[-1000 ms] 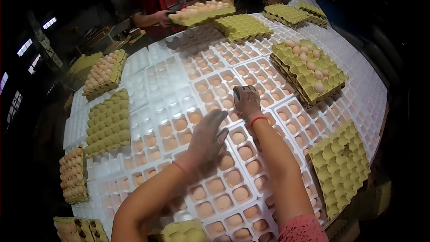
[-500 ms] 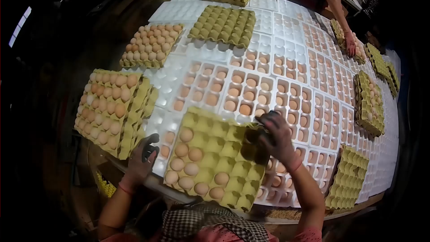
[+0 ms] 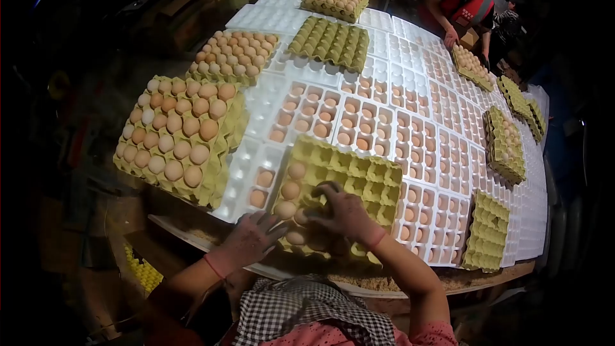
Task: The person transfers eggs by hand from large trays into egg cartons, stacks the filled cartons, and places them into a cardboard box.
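Note:
A yellow-green egg tray [image 3: 378,176] lies before me, with several eggs [image 3: 290,190] in the cups on its left side and bare cups elsewhere. My right hand [image 3: 346,214], in a thin glove, reaches over the tray near these eggs. Its fingers are bent and apart, with no egg visible between them. My left hand [image 3: 253,237] is at the tray's lower left edge, fingers stretched towards the nearest eggs. The hands partly cover the lower eggs. Beneath and around the tray, white foam egg trays [image 3: 307,112] hold eggs in separate cells.
Stacked pulp trays full of eggs [image 3: 173,131] stand at my left, with another full tray [image 3: 234,54] behind. An eggless pulp tray [image 3: 330,43] rests on the foam. More pulp trays [image 3: 487,230] line the right side. A co-worker in a red vest [image 3: 464,6] handles a tray across the table.
My right hand has moved left from the tray's far right corner to its eggs. My left hand has come right to the tray's edge. The view has shifted, and the co-worker shows more fully.

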The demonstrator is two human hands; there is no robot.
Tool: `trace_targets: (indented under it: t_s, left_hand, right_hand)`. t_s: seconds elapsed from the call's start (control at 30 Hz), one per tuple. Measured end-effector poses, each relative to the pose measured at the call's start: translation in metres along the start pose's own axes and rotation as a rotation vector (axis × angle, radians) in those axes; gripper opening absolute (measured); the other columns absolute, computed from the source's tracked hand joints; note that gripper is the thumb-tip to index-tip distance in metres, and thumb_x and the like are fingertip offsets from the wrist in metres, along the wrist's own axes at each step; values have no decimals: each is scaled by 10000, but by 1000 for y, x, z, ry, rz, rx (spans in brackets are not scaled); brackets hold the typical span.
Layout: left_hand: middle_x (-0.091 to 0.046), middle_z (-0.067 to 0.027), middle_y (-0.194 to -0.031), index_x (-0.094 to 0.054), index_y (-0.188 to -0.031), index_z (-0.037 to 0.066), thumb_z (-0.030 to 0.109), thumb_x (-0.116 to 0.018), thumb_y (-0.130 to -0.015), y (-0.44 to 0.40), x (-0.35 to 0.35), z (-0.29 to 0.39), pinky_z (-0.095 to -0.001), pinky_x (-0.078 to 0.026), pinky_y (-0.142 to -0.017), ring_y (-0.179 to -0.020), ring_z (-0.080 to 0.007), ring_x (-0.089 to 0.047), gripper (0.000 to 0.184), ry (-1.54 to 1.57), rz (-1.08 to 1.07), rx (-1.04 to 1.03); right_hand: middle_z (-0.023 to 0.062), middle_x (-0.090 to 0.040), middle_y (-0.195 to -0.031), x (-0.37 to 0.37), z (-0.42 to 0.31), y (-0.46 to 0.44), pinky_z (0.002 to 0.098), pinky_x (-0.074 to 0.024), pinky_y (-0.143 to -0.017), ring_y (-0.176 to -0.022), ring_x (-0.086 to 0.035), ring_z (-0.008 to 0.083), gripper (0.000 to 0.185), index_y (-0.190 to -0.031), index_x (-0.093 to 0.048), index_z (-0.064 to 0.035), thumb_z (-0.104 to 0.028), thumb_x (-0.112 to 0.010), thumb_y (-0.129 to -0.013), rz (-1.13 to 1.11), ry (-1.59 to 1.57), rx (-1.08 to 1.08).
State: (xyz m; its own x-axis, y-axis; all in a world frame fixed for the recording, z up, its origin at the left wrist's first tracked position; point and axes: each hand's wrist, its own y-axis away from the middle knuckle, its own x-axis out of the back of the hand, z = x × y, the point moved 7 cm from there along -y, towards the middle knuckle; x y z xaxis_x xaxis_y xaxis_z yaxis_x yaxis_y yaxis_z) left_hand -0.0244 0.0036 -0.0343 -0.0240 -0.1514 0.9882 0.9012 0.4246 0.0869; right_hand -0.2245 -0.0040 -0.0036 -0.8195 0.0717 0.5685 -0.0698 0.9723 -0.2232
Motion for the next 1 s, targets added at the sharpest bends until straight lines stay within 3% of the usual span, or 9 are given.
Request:
trace_targets:
  t_s: [0.07, 0.13, 0.23, 0.37, 0.47, 0.67, 0.73, 0.87, 1.0]
  left_hand:
    - [-508, -100, -1236, -512, -1315, 174, 365, -693, -785, -8, -2, -5, -422, -408, -944, -1135, -298, -476, 592, 46, -43, -33]
    - [-501, -91, -1241, -503, -1318, 129, 241, -714, -805, 0, 6, -10, -408, -431, -968, -1174, -269, -487, 566, 110, 29, -16]
    - [-506, -82, -1218, -511, -1275, 18, -40, -701, -782, 17, 20, -58, -337, -473, -980, -1189, -213, -527, 532, 1392, 520, 290]
    - [-562, -140, -1147, -572, -1157, 62, 193, -766, -765, -20, 47, -43, -362, -505, -858, -1025, -300, -593, 456, 542, 283, 191]
    - [-576, -162, -1171, -582, -1220, 83, 285, -696, -788, -43, 10, -19, -384, -504, -854, -993, -310, -612, 490, 71, 128, -67]
    - [-580, -175, -1200, -568, -1244, 61, 259, -680, -804, -26, 1, -21, -411, -512, -837, -982, -323, -616, 496, 113, 213, -46]
    - [-590, -173, -1184, -567, -1244, 45, 267, -711, -792, 8, 24, -36, -423, -521, -833, -1004, -341, -619, 524, 486, 460, 260]
    - [-593, -133, -1176, -580, -1253, 98, 186, -774, -731, 55, 9, -56, -421, -521, -813, -1000, -328, -624, 564, 618, 661, 499]
    - [-589, -108, -1166, -602, -1227, 142, 199, -764, -731, 57, -28, -62, -393, -497, -817, -1002, -286, -605, 526, 341, 435, 551]
  right_hand:
    - [144, -584, -1010, -50, 11, 15, 415, -539, -725, -766, -643, 333, 305, -1085, -546, -58, -223, -664, -857, -404, 576, -91]
    - [133, -586, -1023, -42, 24, 10, 411, -539, -728, -789, -649, 328, 368, -1147, -533, -68, -222, -681, -846, -401, 501, -63]
    - [156, -582, -1079, -5, 30, -16, 428, -537, -714, -827, -648, 355, 387, -1189, -562, -100, -262, -663, -853, 75, -445, -150]
    - [163, -559, -1118, -17, 0, -73, 441, -534, -670, -825, -653, 326, 253, -1070, -633, -156, -298, -647, -860, -49, 567, 31]
    - [163, -562, -1092, -60, 34, -91, 435, -531, -631, -809, -660, 310, 246, -1021, -663, -166, -351, -615, -865, -241, 822, 65]
    - [122, -548, -1153, -17, -17, -116, 423, -528, -762, -902, -641, 323, 400, -1145, -632, -222, -323, -744, -774, -268, 580, 157]
    - [99, -559, -1001, -25, -50, -131, 416, -525, -589, -756, -654, 296, 115, -883, -640, -232, -266, -689, -785, -113, 497, 395]
    - [158, -607, -978, -135, 47, -156, 430, -519, -590, -694, -652, 315, 132, -863, -640, -119, -231, -572, -849, -393, 802, 197]
    - [180, -621, -916, -149, 18, -180, 442, -514, -582, -675, -652, 339, 223, -964, -605, -78, -274, -594, -858, -388, 748, 330]
